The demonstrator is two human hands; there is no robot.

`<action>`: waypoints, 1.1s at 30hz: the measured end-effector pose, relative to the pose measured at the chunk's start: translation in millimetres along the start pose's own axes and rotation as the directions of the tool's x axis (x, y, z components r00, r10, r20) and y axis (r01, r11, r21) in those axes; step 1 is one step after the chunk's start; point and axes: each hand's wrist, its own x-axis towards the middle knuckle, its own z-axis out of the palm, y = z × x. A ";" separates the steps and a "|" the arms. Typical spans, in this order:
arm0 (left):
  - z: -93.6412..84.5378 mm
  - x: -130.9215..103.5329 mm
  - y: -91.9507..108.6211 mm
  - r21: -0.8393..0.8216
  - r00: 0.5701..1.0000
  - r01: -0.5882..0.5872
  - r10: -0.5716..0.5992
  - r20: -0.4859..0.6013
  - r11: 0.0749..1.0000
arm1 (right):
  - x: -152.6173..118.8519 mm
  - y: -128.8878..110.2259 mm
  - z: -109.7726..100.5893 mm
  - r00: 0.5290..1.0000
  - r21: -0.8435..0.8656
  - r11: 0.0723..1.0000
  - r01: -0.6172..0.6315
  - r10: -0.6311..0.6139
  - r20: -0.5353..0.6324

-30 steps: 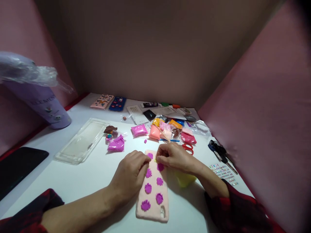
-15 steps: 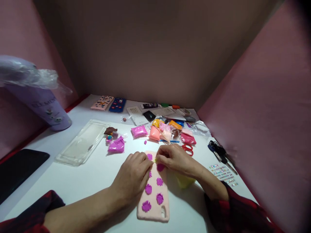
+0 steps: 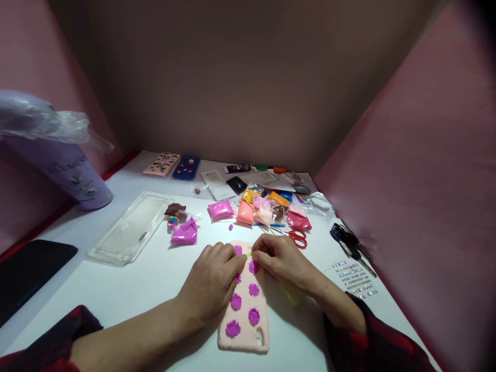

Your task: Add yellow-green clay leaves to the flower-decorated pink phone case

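Observation:
A phone case (image 3: 244, 297) coated in pale pink clay lies flat on the table. Ragged magenta clay flowers (image 3: 233, 328) are set in two columns on it. My left hand (image 3: 215, 276) is closed over the case's upper left edge, its thumb lying on the surface; the other fingertips are hidden. Between my two hands, near the top of the case, shows a tiny yellow-green piece of clay (image 3: 249, 253). My right hand (image 3: 281, 261) pinches at this piece, thumb and forefinger together. Partly behind my right forearm sits a yellow clay packet (image 3: 292, 294).
Beyond my hands lie red scissors (image 3: 297, 238), several colored clay packets (image 3: 220, 210) and a small magenta ball (image 3: 231, 227). A clear plastic case (image 3: 127, 227), a black phone (image 3: 34, 271) and a purple tumbler (image 3: 79, 173) are left. Keys (image 3: 351, 243) and gem stickers (image 3: 356, 279) lie right.
My right hand has shifted slightly right and down, and more of the yellow-green piece shows. My left hand keeps its place on the case. The view has moved a little.

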 end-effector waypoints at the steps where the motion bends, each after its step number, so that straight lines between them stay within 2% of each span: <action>1: 0.1 0.6 0.4 0.013 1.000 0.000 0.000 0.009 1.000 | 0.0 0.2 0.3 1.000 0.001 1.000 0.001 -0.001 -0.004; 13: 1.5 1.6 2.4 0.092 0.999 -0.002 -0.001 0.034 0.996 | -0.8 0.2 5.1 1.000 -0.017 1.000 0.011 -0.011 -0.025; 21: 4.0 0.2 0.0 0.013 1.000 -0.006 0.006 0.012 1.000 | -2.1 1.8 4.4 0.999 -0.024 1.000 0.011 -0.012 -0.035; 28: 4.2 1.3 0.5 0.028 1.000 -0.006 0.006 0.006 1.000 | -2.0 1.0 5.2 0.999 -0.031 0.999 0.017 -0.018 -0.031; 33: 3.5 0.1 -1.6 -0.033 0.999 0.003 -0.004 -0.035 0.999 | -2.4 2.1 5.3 0.999 -0.020 1.000 0.017 -0.017 -0.037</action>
